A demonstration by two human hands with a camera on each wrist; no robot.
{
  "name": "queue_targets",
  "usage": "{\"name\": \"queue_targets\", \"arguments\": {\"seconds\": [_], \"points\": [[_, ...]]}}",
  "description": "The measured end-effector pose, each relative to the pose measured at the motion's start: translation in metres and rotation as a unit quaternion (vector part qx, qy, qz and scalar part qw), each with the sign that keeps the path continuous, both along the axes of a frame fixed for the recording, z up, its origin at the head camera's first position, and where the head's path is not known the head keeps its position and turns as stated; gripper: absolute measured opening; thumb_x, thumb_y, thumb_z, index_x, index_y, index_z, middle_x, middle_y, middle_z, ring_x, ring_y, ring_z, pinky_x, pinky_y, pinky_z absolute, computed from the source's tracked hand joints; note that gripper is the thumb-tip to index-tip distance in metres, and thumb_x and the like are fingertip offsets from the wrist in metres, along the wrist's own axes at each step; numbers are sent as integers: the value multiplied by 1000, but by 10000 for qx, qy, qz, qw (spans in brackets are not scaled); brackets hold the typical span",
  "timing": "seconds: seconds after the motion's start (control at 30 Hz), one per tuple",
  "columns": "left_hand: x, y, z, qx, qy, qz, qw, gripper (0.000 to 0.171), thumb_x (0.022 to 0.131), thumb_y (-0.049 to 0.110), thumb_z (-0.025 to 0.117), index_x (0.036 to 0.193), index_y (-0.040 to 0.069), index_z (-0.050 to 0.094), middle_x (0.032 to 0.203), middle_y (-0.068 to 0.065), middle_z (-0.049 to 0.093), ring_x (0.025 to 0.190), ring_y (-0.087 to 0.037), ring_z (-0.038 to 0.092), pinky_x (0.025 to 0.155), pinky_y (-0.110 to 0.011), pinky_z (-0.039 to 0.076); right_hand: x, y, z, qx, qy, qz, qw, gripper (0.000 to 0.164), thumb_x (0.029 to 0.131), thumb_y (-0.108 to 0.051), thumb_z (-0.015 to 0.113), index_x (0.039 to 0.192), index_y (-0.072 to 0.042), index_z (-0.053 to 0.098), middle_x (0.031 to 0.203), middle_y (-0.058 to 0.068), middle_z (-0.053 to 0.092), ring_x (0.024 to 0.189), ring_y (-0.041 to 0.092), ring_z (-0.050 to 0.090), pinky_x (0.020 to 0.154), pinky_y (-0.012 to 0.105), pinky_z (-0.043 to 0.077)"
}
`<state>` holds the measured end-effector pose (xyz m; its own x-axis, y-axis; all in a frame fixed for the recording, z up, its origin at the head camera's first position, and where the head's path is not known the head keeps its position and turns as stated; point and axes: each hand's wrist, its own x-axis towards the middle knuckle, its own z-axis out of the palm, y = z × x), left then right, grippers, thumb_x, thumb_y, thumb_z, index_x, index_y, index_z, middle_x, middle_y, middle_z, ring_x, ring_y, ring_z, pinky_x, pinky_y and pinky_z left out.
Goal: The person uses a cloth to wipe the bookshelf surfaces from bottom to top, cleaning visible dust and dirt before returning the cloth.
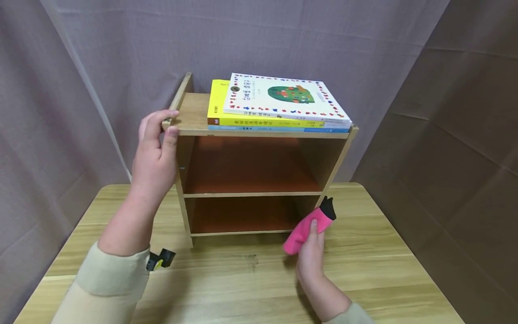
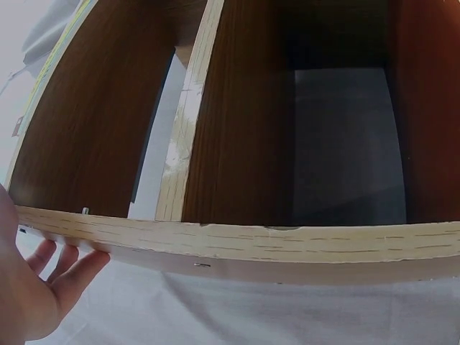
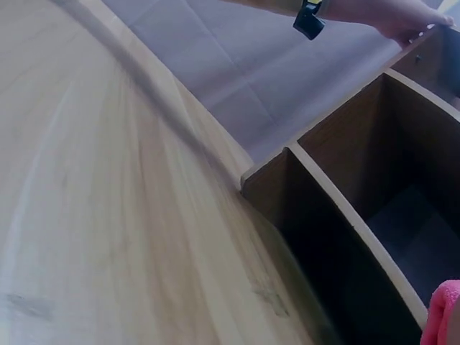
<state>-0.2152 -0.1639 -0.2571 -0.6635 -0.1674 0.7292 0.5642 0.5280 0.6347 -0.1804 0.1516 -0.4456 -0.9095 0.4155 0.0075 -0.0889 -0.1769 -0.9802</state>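
Observation:
A small wooden shelf (image 1: 255,194) stands on the table, its open front facing me. My left hand (image 1: 155,153) grips its upper left corner, thumb at the front edge and fingers over the side panel. In the left wrist view those fingers (image 2: 80,277) lie against the panel's outer face. My right hand (image 1: 313,258) holds a bunched pink cloth (image 1: 297,238) with a black end, beside the shelf's lower right front. Only a fuzzy edge of the pink cloth (image 3: 442,309) shows in the right wrist view; the right hand is hidden there.
On the shelf's top lies a stack of books: a white one (image 1: 279,96) above a yellow one (image 1: 217,101) and a blue one (image 1: 243,128). The wooden table (image 1: 226,283) spreads in front. Grey curtains (image 1: 283,36) hang behind and at both sides.

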Motion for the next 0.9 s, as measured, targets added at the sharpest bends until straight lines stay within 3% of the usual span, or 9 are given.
{"name": "queue_targets", "arguments": {"seconds": [0.17, 0.37, 0.43, 0.67, 0.9], "points": [[0, 0, -1, 35, 104, -20, 9999, 35, 104, 38, 47, 133, 20, 55, 138, -4, 46, 111, -16, 44, 90, -44, 38, -1, 0, 7, 151, 329, -111, 9993, 53, 107, -46, 30, 154, -21, 30, 145, 2, 38, 129, 14, 33, 105, 31, 28], [-1, -1, -1, 47, 164, -22, 9999, 34, 105, 36, 47, 133, 18, 56, 137, -5, 46, 111, -16, 43, 91, -41, 37, -4, -1, 16, 641, 814, -341, 9940, 45, 108, -44, 31, 138, -14, 43, 112, 4, 47, 102, 17, 44, 87, 26, 37], [-1, -1, -1, 41, 178, -12, 9998, 34, 105, 35, 47, 133, 18, 56, 137, -5, 46, 111, -16, 43, 91, -41, 37, -6, -2, 19, 701, 1117, -399, 9905, 41, 108, -41, 32, 134, -11, 44, 107, 4, 47, 100, 16, 45, 87, 24, 38], [-2, 0, -2, 28, 188, -21, 9998, 33, 105, 34, 47, 133, 18, 55, 137, -5, 47, 110, -16, 43, 91, -43, 37, -9, -6, 30, 751, 1900, -424, 9780, 40, 109, -28, 33, 140, -4, 39, 107, 3, 48, 99, 14, 46, 89, 21, 38], [-2, 0, -1, 42, 210, -42, 9998, 32, 105, 33, 48, 132, 18, 55, 137, -5, 47, 111, -16, 43, 92, -43, 37, -10, -6, 31, 849, 1954, -405, 9762, 40, 109, -26, 34, 142, -4, 37, 104, 3, 47, 94, 13, 47, 84, 21, 41]]}}
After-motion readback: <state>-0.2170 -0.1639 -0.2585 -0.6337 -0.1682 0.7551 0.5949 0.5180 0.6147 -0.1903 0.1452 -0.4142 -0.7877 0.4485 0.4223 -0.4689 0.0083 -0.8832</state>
